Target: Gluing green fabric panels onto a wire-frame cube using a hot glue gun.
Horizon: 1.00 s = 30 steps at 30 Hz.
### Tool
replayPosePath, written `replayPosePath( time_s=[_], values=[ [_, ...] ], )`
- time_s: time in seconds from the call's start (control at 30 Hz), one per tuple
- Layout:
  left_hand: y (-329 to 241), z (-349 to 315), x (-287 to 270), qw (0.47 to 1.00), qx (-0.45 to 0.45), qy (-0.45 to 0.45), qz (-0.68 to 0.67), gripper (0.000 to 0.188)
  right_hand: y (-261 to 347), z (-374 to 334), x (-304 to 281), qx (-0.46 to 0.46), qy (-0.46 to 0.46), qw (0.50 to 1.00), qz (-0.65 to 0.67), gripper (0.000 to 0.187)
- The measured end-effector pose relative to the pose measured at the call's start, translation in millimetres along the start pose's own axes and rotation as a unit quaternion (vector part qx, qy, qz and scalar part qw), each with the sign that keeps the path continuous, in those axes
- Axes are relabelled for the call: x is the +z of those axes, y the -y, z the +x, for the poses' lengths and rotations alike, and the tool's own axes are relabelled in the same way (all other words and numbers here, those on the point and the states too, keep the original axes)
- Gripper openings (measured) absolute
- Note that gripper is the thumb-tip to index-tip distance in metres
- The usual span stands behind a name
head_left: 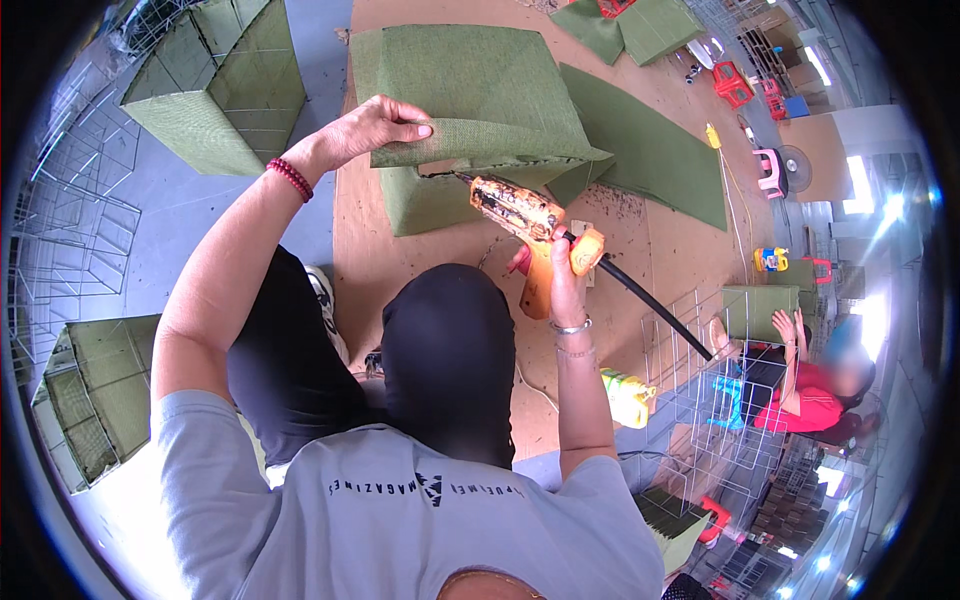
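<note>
My left hand [372, 128] pinches the edge of a green woven fabric flap [490, 142] between thumb and fingers, holding it up off a green fabric-covered box [430, 208]. My right hand [563, 278] is closed round the handle of an orange hot glue gun [520, 208], its body smeared with dark stains. A long black glue stick [650, 302] sticks out of the gun's back end. The gun's nozzle is at the gap under the lifted flap, by a dark line of glue along the box's edge. Whether the tip touches the box I cannot tell.
A flat green fabric sheet [660, 150] lies right of the box on the brown board [640, 255]. An open green box [225, 95] stands at far left, wire frames [75, 200] beside it. A yellow jug [627, 398] is near my right arm. Another person [815, 395] works at right.
</note>
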State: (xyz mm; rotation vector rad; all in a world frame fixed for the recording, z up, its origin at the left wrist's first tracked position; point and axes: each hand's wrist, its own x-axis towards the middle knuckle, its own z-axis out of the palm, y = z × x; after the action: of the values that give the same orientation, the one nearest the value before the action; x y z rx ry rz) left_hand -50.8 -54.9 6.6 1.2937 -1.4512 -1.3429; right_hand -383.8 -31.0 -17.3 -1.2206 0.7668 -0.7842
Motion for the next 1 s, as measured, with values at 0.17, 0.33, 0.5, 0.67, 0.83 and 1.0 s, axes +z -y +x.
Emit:
replayPosePath(
  time_s=[0.17,0.33,0.5,0.67,0.83,1.0],
  values=[
    [-8.8,-3.3,3.1,0.999,-0.010,0.004,-0.031,0.022,-4.7,-1.8,-10.3,-0.005,-0.030,1.000,0.004,0.054],
    [-6.9,-1.1,3.7,1.000,-0.009,-0.004,-0.020,0.022,-2.7,-1.9,-11.3,-0.014,-0.030,0.999,-0.006,0.051],
    [-8.0,-5.2,2.8,1.000,-0.002,-0.002,-0.029,0.023,-1.2,-0.2,-11.6,-0.014,-0.050,0.999,-0.004,0.050],
    [-8.0,-5.0,2.7,1.000,-0.002,-0.004,-0.020,0.023,0.1,0.1,-13.6,-0.010,-0.069,0.998,0.004,0.050],
    [-3.0,-3.8,-1.9,0.999,-0.017,0.012,-0.029,0.028,-0.7,0.6,-18.0,-0.012,-0.077,0.997,0.008,0.052],
    [-4.1,-2.6,-2.1,0.999,-0.021,0.014,-0.026,0.028,-3.1,-0.5,-25.9,-0.010,-0.110,0.994,0.026,0.052]
  ],
)
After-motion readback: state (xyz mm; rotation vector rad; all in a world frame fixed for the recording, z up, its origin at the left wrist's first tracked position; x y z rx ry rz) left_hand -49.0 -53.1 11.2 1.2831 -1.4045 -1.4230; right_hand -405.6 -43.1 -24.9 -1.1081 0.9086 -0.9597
